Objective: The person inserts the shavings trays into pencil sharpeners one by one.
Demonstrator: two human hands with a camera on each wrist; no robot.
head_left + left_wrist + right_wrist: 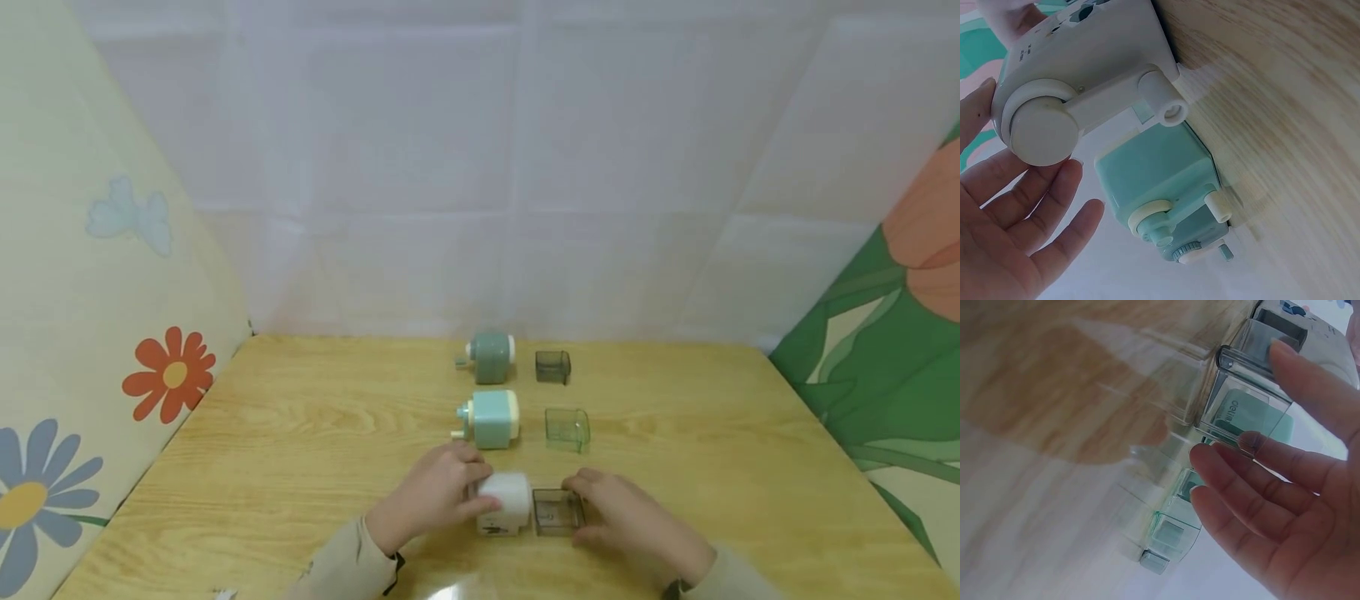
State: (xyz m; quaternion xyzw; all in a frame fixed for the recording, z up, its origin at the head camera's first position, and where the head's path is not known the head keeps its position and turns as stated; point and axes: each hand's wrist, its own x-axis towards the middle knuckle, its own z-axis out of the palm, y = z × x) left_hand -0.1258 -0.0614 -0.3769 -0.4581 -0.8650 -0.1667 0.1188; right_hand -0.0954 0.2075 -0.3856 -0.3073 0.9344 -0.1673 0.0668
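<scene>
1. On the table point(300, 467), at 6 o'clock in the head view, our left hand point(446, 492) pinches the white crank pencil sharpener point(513, 497); at its 3 o'clock, our right hand point(618, 510) pinches a smoky transparent drawer point(553, 515).
2. We judge a tilted pinch could make the slick drawer slip.
3. Smooth, rounded sharpener; boxy, thin-walled drawer.

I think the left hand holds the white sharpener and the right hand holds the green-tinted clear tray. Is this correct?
Only the colour is wrong: in the head view, the clear tray in the right hand is smoky grey; the green-tinted tray lies farther back.
</scene>
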